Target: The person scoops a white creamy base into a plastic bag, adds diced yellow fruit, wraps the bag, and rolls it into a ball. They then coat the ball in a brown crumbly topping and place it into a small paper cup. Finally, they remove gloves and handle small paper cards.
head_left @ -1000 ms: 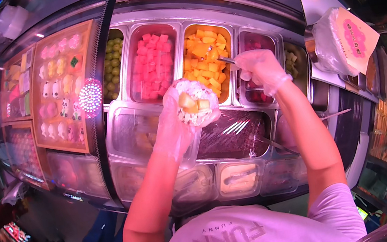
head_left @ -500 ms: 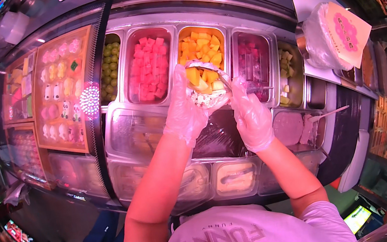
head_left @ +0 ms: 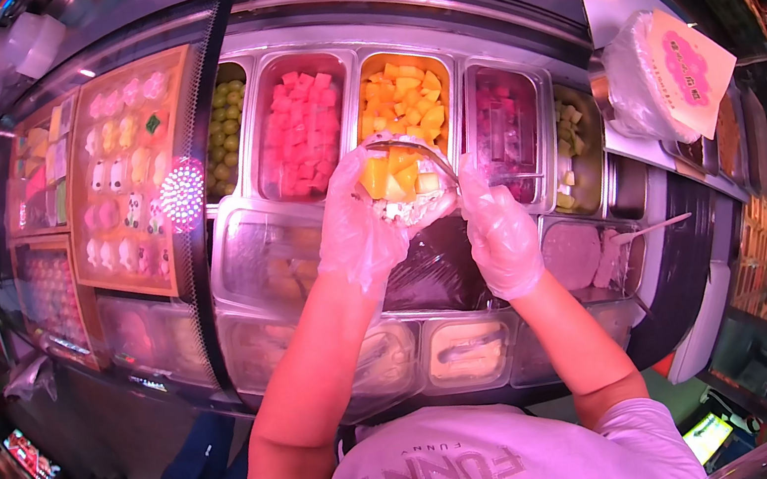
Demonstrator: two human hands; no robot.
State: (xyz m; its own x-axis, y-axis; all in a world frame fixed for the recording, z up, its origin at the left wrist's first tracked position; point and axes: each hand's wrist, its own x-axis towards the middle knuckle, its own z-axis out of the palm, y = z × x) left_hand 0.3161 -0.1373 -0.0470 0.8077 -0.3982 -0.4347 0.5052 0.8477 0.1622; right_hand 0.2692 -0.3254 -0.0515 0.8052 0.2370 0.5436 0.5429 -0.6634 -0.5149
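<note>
Both my hands wear clear plastic gloves. My left hand point(head_left: 364, 228) is closed round the near left side of a round, pale food portion point(head_left: 414, 209), with mango chunks point(head_left: 391, 176) on top and a speckled white mass below. My right hand point(head_left: 499, 226) is closed at its right side, fingers pressed on the lower end of a thin curved metal strip point(head_left: 426, 149). That strip arcs over the far edge of the mango; I cannot make out what tool it belongs to. The portion is held above the near edge of a mango pan point(head_left: 398, 87).
Beside the mango stand pans of pink-red cubes point(head_left: 301, 122), green grapes point(head_left: 226, 129), dark red fruit point(head_left: 500, 126) and pale green chunks point(head_left: 569, 130). Lidded tubs point(head_left: 467, 352) line the near side. A tray of small figure-shaped sweets point(head_left: 125, 180) lies left; a wrapped stack point(head_left: 654, 81) stands right.
The held portion and the strip have come slightly nearer to me and tilted, so more mango shows. My left hand has shifted a little left; the right has barely moved.
</note>
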